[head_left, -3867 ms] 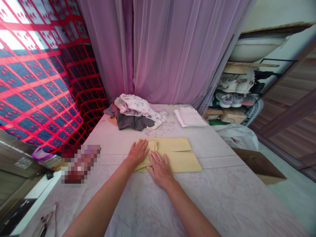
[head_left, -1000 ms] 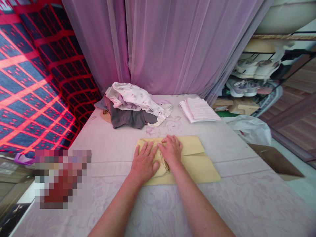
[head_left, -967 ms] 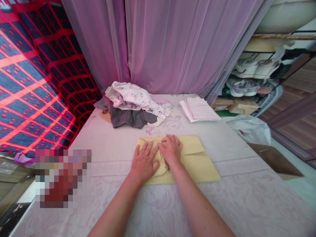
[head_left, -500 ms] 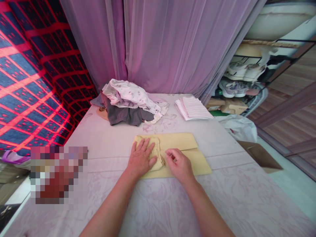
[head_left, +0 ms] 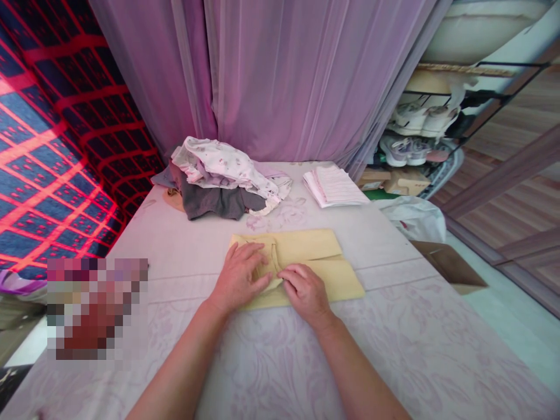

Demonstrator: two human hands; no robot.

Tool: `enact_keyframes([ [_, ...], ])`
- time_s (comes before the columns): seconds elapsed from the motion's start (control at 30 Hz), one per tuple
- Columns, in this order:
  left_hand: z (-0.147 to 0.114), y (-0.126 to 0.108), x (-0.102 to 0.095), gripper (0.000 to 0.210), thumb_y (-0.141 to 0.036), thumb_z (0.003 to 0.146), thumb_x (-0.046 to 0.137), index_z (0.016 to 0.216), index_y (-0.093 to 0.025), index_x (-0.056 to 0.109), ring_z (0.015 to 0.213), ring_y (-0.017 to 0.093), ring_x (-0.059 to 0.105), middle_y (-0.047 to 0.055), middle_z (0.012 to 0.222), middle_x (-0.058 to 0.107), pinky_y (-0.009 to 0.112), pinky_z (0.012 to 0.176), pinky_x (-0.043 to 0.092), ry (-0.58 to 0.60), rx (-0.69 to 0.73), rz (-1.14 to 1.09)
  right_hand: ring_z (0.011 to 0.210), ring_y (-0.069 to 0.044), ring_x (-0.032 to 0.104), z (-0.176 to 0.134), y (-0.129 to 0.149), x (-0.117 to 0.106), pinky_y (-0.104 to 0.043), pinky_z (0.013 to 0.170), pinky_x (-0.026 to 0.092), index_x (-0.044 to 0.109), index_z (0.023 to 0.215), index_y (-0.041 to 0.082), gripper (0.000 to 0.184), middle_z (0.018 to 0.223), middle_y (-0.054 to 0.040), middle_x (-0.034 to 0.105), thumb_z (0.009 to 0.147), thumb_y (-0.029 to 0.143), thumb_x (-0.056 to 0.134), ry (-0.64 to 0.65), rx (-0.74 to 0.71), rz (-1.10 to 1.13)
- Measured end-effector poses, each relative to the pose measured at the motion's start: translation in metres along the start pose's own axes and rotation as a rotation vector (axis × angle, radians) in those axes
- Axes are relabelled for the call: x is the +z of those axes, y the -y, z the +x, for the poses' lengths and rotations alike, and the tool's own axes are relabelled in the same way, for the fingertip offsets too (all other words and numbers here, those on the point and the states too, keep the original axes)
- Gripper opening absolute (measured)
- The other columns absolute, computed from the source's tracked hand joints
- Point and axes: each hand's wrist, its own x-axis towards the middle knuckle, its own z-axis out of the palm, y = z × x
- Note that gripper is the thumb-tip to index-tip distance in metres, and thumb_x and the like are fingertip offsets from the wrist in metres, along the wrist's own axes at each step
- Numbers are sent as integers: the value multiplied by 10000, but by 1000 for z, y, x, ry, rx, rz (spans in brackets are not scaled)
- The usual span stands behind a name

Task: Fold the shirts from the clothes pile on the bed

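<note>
A yellow garment (head_left: pixel 306 245) lies folded flat on the table, its left part turned inward in a smaller folded layer. My left hand (head_left: pixel 241 273) rests over that layer with its fingers apart and slightly bent. Beside it, my right hand (head_left: pixel 305 291) is closed, thumb and forefinger pinching the edge of the folded layer near the garment's middle. What kind of garment it is, I cannot tell.
A heap of clothes (head_left: pixel 214 201) lies at the back left of the table (head_left: pixel 280 361). A folded white striped cloth (head_left: pixel 336 186) is at the back right. Purple curtains (head_left: pixel 280 81) hang behind. Right of the table stand a shoe rack (head_left: pixel 494 96) and an open cardboard box (head_left: pixel 446 265).
My right hand has moved left and closed on the folded layer's edge. My left hand's fingers have lifted and bent from lying flat. The view has shifted slightly.
</note>
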Motion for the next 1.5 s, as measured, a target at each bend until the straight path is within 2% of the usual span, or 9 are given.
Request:
enact_keyframes([
  [0.07, 1, -7, -6, 214, -387, 749, 649, 882, -225, 604, 1038, 222, 549, 49, 1091, 620, 380, 936, 399, 88, 38, -33, 857, -170, 576, 0, 1, 1, -289, 791, 450, 677, 897, 227, 242, 886, -43, 650, 841, 116, 469, -50, -28, -22],
  [0.17, 0, -12, -6, 195, -334, 721, 671, 857, -224, 584, 899, 211, 550, 26, 903, 599, 330, 781, 420, 200, 36, -13, 825, -175, 564, 1, 2, 2, -290, 759, 441, 645, 843, 220, 202, 843, -38, 634, 820, 94, 488, -70, -50, -47],
  [0.3, -2, -11, 6, 162, -231, 721, 632, 866, -233, 562, 945, 209, 519, 19, 923, 572, 324, 800, 381, 212, 36, 8, 834, -182, 561, 1, 0, 3, -302, 765, 430, 617, 846, 216, 168, 848, -36, 631, 788, 99, 512, -42, 28, -67],
  [0.43, -1, -10, 10, 149, -217, 724, 603, 860, -225, 543, 922, 206, 512, 21, 913, 571, 323, 796, 368, 181, 10, 19, 1048, -222, 533, 0, -3, 3, -379, 921, 379, 610, 1025, 207, 285, 1078, -77, 626, 753, 149, 549, -53, 113, -99],
  [0.53, 0, -10, 9, 90, -204, 739, 566, 821, -217, 533, 856, 197, 515, 20, 857, 575, 309, 740, 363, 185, -12, 35, 1137, -239, 491, 0, -3, 2, -405, 968, 341, 645, 979, 219, 226, 1156, -81, 599, 761, 215, 587, -25, 130, -104],
  [0.63, 2, -12, 7, 65, -221, 750, 563, 807, -215, 533, 822, 194, 515, 21, 828, 576, 305, 713, 361, 194, -32, 44, 1139, -225, 496, 1, -4, 3, -398, 968, 335, 670, 893, 233, 138, 1145, -63, 612, 785, 230, 585, -26, 132, -77],
  [0.83, 2, -19, 4, 200, -379, 748, 642, 821, -217, 550, 878, 214, 527, 29, 868, 588, 318, 731, 370, 193, -62, 49, 1114, -208, 523, 4, -5, 7, -402, 962, 337, 680, 801, 250, 94, 1103, -39, 646, 793, 231, 588, -63, 153, -25],
  [1.27, 2, -27, 18, 136, -286, 739, 646, 795, -224, 538, 864, 212, 532, 9, 837, 580, 326, 728, 344, 87, -97, 107, 1142, -215, 512, 3, -7, 9, -419, 1001, 315, 642, 664, 239, 119, 1105, -23, 660, 707, 145, 582, -99, 159, 31],
  [1.5, 2, -17, 13, 147, -351, 756, 641, 826, -228, 599, 886, 206, 544, 20, 870, 610, 329, 786, 375, 176, -21, -26, 1132, -214, 519, 3, -7, 5, -401, 997, 326, 625, 717, 229, 95, 1071, -36, 668, 728, 160, 561, -117, 153, 64],
])
